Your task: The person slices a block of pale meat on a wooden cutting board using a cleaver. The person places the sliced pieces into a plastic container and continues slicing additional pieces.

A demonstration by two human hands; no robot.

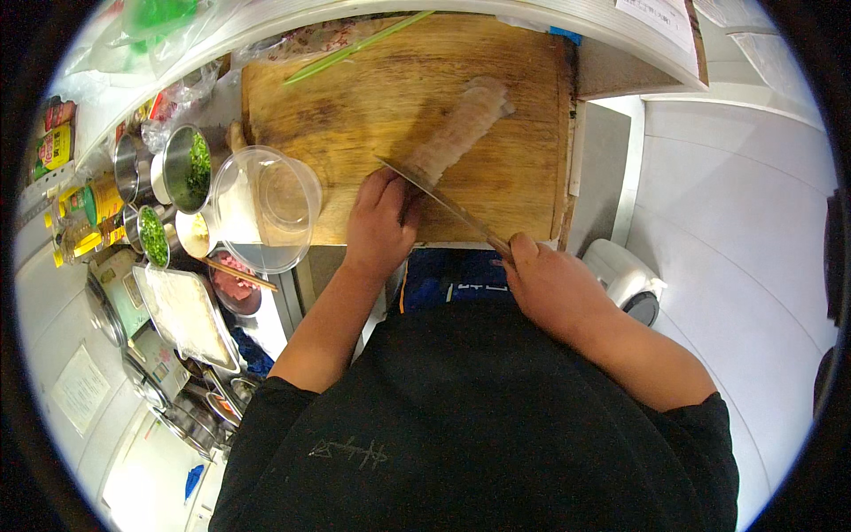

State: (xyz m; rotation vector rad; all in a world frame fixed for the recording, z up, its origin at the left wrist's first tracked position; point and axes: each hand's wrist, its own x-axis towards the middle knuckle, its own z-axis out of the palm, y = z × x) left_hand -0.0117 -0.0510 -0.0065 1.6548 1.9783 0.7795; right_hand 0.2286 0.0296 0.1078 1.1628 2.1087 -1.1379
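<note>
My right hand (548,279) grips the handle of a kitchen knife (445,201), whose blade slants up and left across the wooden cutting board (332,126). The fingers of my left hand (382,226) are curled over the near end of a row of pale, thin overlapping slices, seemingly raw meat or fish (462,126). The blade runs close beside those fingertips, between them and the row. What lies beneath the left fingers is largely hidden. The row stretches away toward the far right of the board.
A clear plastic tub (269,209) overlaps the board's left edge. Beyond it stand steel containers of chopped greens (197,166), a bowl of pink meat (236,286) with chopsticks across it, and a covered tray (183,319). A green stalk (359,46) lies at the back. A shelf (638,60) overhangs the far side.
</note>
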